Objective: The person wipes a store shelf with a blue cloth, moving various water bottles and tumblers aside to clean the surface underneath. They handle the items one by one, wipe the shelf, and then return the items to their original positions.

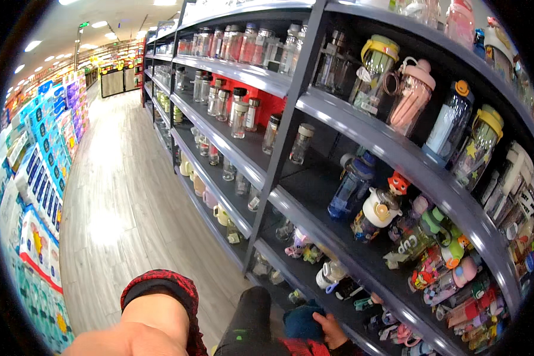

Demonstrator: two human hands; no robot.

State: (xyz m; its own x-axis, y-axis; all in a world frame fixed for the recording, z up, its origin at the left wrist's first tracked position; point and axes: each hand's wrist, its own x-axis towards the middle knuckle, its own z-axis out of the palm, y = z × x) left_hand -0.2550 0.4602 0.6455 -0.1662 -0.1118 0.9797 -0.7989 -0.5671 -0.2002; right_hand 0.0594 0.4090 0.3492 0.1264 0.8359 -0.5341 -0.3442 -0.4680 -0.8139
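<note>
My right hand grips a dark teal cloth beside the lowest shelves, low in the picture. Close to the camera at the bottom left is my left hand, with its fingers cut off by the picture's edge and a black and red cuff pushed up the forearm. Before me, dark metal shelving bears rows of drink bottles. A blue bottle and a white-lidded bottle with a red fox figure stand on a middle shelf. A small clear bottle with a metal lid is near the upright.
A long aisle of grey wood-look floor runs along the shelving. Stacked blue and white packs line its left side. My dark-clad leg is next to the lower shelves, where many children's bottles are crowded at the right.
</note>
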